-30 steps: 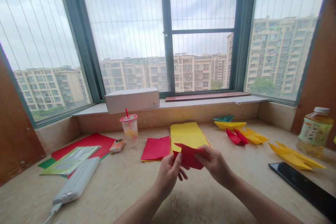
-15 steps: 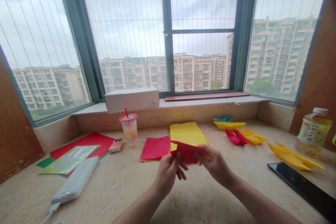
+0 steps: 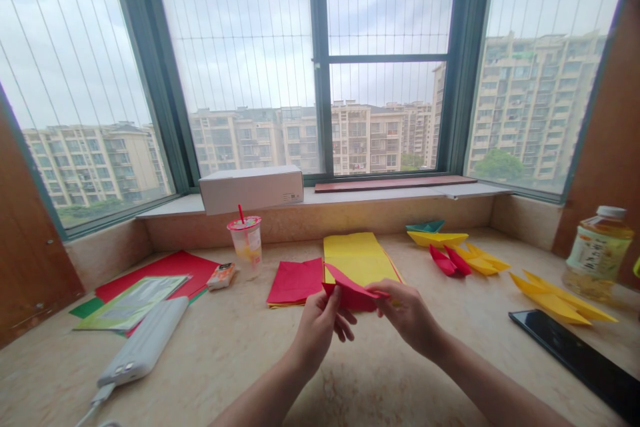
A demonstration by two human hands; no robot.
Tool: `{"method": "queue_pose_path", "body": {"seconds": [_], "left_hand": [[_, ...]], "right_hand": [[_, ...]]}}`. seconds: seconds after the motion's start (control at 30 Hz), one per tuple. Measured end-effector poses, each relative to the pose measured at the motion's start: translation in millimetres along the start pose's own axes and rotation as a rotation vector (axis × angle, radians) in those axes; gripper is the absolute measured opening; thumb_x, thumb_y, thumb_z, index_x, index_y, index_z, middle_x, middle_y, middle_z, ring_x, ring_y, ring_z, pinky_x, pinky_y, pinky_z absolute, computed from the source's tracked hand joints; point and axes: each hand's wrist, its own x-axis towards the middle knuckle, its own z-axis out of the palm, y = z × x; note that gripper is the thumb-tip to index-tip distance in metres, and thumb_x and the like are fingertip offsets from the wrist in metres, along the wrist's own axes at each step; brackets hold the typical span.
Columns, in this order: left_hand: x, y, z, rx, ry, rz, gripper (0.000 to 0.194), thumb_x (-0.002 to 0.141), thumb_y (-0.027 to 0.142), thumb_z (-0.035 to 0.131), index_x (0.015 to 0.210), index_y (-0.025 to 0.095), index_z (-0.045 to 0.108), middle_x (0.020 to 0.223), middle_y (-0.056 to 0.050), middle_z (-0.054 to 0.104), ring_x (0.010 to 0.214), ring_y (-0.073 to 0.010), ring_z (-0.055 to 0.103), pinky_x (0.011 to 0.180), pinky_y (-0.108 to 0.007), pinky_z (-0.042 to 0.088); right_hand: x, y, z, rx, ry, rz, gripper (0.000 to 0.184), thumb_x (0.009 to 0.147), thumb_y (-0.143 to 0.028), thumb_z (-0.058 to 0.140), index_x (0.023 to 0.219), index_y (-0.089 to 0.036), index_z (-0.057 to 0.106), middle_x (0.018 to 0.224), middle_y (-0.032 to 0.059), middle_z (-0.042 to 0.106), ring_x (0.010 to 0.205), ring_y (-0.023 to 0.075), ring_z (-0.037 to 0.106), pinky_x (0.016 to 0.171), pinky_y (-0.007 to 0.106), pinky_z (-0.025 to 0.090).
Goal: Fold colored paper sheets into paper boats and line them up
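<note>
A partly folded piece of red paper (image 3: 354,295) is held up between both hands above the counter. My left hand (image 3: 323,323) pinches its left end, thumb on top, with the other fingers curled below. At the right end, my right hand (image 3: 403,307) grips the paper between thumb and fingers. One flap of the paper stands raised to a point at the upper left. Behind it lie a yellow paper sheet stack (image 3: 357,257) and, to the left, a stack of red paper squares (image 3: 296,281).
Folded paper boats, including a yellow one (image 3: 560,300) and a red one (image 3: 450,261), lie at the right by a black phone (image 3: 575,360) and a bottle (image 3: 597,253). Leftward are a lidded cup (image 3: 247,243), a small orange packet (image 3: 221,276) and a white power bank (image 3: 145,340).
The upper flap of the red paper has lifted and opened away from the lower layer. My right hand has shifted slightly at its end; my left hand keeps its place.
</note>
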Motion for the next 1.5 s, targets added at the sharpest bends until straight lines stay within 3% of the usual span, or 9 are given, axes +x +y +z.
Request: {"method": "queue_pose_path", "body": {"seconds": [0.2,0.33,0.43,0.7,0.87,1.0,1.13,1.33,1.5], "left_hand": [[-1,0,-0.8,-0.029,0.019,0.002,0.056,0.078,0.068,0.057,0.077,0.012,0.058,0.06,-0.004,0.064,0.039,-0.013,0.059,0.039,-0.021,0.038],[-2,1,-0.9,-0.091,-0.043,0.004,0.061,0.083,0.071,0.046,0.082,0.011,0.06,0.069,-0.008,0.067,0.041,-0.0144,0.06,0.038,-0.022,0.039],[-3,3,-0.2,-0.093,-0.091,0.015,0.061,0.083,0.069,0.049,0.089,0.01,0.061,0.073,-0.008,0.067,0.042,-0.0147,0.062,0.038,-0.022,0.039],[0,2,0.6,0.016,-0.013,0.044,0.049,0.081,0.058,0.061,0.095,0.011,0.065,0.077,-0.006,0.066,0.043,-0.011,0.059,0.039,-0.02,0.04],[0,0,1.0,0.037,-0.077,0.064,0.044,0.079,0.055,0.064,0.082,0.011,0.068,0.077,-0.007,0.067,0.043,-0.0108,0.059,0.039,-0.021,0.041],[-2,-3,1.5,0.074,-0.129,0.068,0.046,0.082,0.056,0.061,0.084,0.01,0.069,0.082,-0.01,0.069,0.044,-0.0114,0.061,0.038,-0.021,0.042],[-1,-6,-0.4,0.117,-0.131,0.072,0.048,0.083,0.057,0.059,0.086,0.01,0.069,0.078,-0.008,0.068,0.043,-0.0113,0.061,0.038,-0.02,0.041],[1,-7,-1.0,0.119,-0.134,0.077,0.052,0.083,0.06,0.057,0.081,0.01,0.067,0.076,-0.008,0.067,0.042,-0.0106,0.06,0.037,-0.019,0.041],[0,-2,-0.5,0.107,-0.16,0.104,0.046,0.082,0.052,0.064,0.105,0.012,0.063,0.089,-0.009,0.068,0.048,-0.0121,0.063,0.038,-0.02,0.044]], "right_hand": [[-1,1,-3,-0.027,-0.102,-0.165,0.031,0.097,-0.027,0.046,0.119,-0.026,0.069,0.094,0.0069,0.065,0.071,0.0137,0.061,0.063,0.027,0.054],[-2,6,-3,-0.036,-0.096,-0.174,0.034,0.098,-0.025,0.043,0.124,-0.029,0.065,0.1,0.0065,0.062,0.07,0.0126,0.06,0.064,0.029,0.055],[-2,8,-3,-0.074,-0.084,-0.181,0.036,0.098,-0.022,0.041,0.123,-0.03,0.066,0.101,0.0062,0.06,0.069,0.0121,0.058,0.064,0.029,0.054],[-3,-6,-7,-0.122,-0.112,-0.179,0.037,0.092,-0.015,0.046,0.122,-0.024,0.065,0.111,0.0096,0.06,0.081,0.0155,0.062,0.074,0.031,0.055],[0,-8,-5,-0.159,0.019,-0.092,0.035,0.091,-0.029,0.058,0.125,-0.023,0.06,0.106,0.0086,0.067,0.094,0.0212,0.064,0.082,0.034,0.053],[2,-6,-5,-0.106,0.005,-0.068,0.019,0.094,-0.032,0.057,0.098,-0.02,0.072,0.088,0.0061,0.069,0.081,0.0182,0.065,0.072,0.029,0.052],[3,-6,-8,-0.08,-0.025,-0.062,0.02,0.093,-0.032,0.059,0.092,-0.021,0.075,0.079,0.0042,0.068,0.072,0.0163,0.064,0.065,0.027,0.049],[3,-6,-8,-0.087,-0.017,-0.067,0.014,0.092,-0.028,0.061,0.093,-0.022,0.074,0.081,0.0039,0.069,0.074,0.0172,0.064,0.066,0.028,0.05],[4,-3,-6,-0.116,-0.006,-0.13,0.022,0.091,-0.024,0.062,0.113,-0.025,0.067,0.101,0.0059,0.068,0.091,0.0195,0.066,0.079,0.032,0.054]]}}
